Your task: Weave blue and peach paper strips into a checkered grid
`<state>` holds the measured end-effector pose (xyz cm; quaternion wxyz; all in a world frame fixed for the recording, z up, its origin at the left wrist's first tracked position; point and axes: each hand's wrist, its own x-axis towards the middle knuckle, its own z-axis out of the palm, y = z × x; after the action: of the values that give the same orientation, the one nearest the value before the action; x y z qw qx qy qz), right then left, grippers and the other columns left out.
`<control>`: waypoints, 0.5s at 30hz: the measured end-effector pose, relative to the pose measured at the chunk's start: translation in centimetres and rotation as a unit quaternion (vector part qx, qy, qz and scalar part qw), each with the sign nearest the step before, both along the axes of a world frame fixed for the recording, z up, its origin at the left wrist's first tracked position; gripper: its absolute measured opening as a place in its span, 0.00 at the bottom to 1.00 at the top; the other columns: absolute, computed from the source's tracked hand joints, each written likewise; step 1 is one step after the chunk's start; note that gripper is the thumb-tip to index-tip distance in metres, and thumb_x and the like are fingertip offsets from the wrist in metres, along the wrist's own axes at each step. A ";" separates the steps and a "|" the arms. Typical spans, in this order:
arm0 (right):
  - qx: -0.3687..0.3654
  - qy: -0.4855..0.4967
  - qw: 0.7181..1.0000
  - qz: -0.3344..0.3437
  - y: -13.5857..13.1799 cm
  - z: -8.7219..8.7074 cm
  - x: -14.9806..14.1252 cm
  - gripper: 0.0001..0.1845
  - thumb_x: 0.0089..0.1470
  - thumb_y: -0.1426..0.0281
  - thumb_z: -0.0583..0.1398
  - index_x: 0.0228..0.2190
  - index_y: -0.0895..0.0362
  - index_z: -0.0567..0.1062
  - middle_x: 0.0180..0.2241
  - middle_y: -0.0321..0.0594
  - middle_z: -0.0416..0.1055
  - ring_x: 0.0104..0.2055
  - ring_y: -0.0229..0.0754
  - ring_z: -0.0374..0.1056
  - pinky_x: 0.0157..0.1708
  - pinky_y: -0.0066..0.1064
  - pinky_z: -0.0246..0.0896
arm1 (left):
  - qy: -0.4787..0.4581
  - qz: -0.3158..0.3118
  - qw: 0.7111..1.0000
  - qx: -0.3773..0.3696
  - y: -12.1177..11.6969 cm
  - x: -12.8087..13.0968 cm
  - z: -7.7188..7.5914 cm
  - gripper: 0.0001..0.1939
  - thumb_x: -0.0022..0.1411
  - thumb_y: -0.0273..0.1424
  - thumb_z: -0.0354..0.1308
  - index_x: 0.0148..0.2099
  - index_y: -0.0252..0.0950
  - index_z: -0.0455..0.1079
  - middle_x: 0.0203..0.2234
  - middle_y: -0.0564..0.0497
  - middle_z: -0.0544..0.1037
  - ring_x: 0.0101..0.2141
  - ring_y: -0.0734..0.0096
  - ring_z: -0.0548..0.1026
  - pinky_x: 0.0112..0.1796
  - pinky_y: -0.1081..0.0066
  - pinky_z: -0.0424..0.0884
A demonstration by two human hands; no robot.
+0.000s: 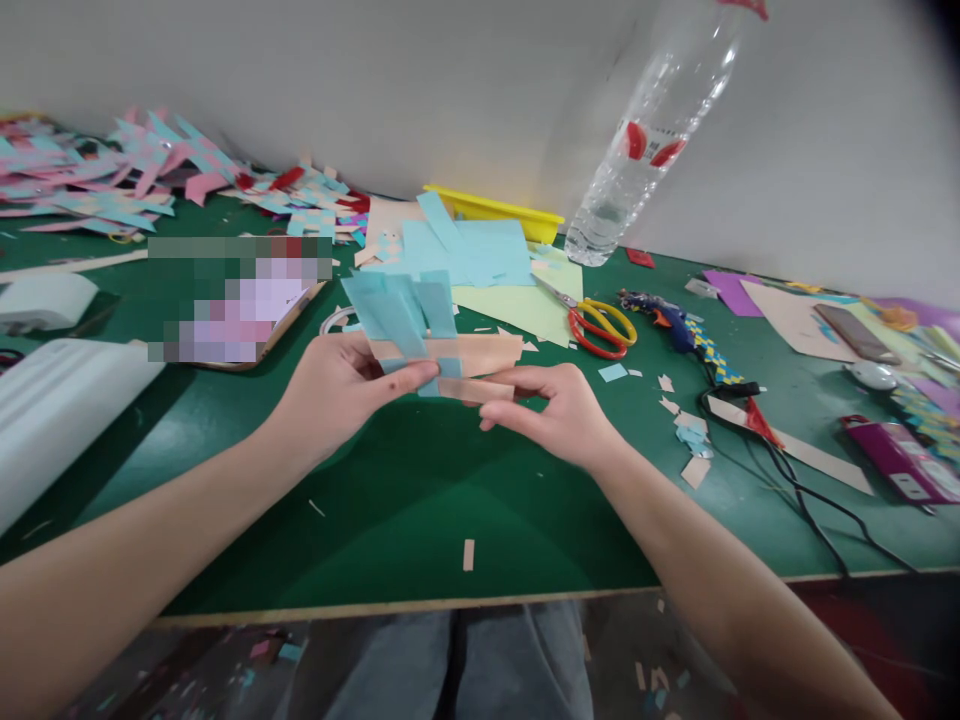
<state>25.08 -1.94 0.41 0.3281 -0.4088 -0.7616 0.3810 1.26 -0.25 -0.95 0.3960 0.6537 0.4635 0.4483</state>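
Blue and peach paper strips, woven across one another into a small piece (409, 330), are held up over the green table (390, 520). My left hand (352, 385) pinches this woven paper from the left, its thumb on the front near the lower crossing. On the other side, my right hand (544, 405) grips the free end of a lower peach strip (476, 388) between thumb and fingers. The blue ends fan upward and to the left. Part of the piece is hidden behind my left fingers.
Behind lie blue sheets (472, 250), red-and-yellow scissors (600, 322) and a yellow tray (502, 215). A clear bottle (637, 150) stands against the wall. A glue gun (671, 320) with a black cable is at right, a phone (247, 310) at left. Cut strips heap at back left.
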 end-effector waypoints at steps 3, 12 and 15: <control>-0.009 -0.024 0.999 -0.035 -0.1 -0.4 -0.4 0.11 0.56 0.61 0.63 0.32 0.54 0.83 0.24 0.35 0.79 0.27 0.37 0.73 0.27 0.27 0.63 | -0.007 -0.038 0.999 -0.020 0.1 0.1 -0.2 0.07 0.54 0.41 0.67 0.34 0.45 0.81 0.34 0.53 0.84 0.37 0.55 0.81 0.39 0.60 0.78; -0.021 -0.021 0.999 -0.012 0.0 -0.8 -0.6 0.11 0.57 0.63 0.63 0.32 0.55 0.83 0.24 0.35 0.79 0.28 0.37 0.74 0.29 0.27 0.64 | 0.026 -0.055 0.998 0.000 0.0 0.5 0.1 0.07 0.55 0.40 0.67 0.30 0.43 0.79 0.31 0.54 0.83 0.35 0.57 0.81 0.39 0.61 0.78; -0.033 -0.004 0.999 -0.017 0.1 -0.8 -0.5 0.11 0.58 0.62 0.62 0.33 0.55 0.82 0.26 0.35 0.80 0.28 0.37 0.75 0.31 0.28 0.67 | 0.021 -0.042 0.999 -0.001 -0.1 0.5 0.2 0.06 0.54 0.39 0.67 0.30 0.44 0.78 0.31 0.55 0.83 0.36 0.57 0.81 0.40 0.62 0.78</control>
<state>24.55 -1.82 -0.43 0.3177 -0.4336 -0.7431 0.3985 1.80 -0.33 -0.73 0.4048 0.6818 0.4444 0.4169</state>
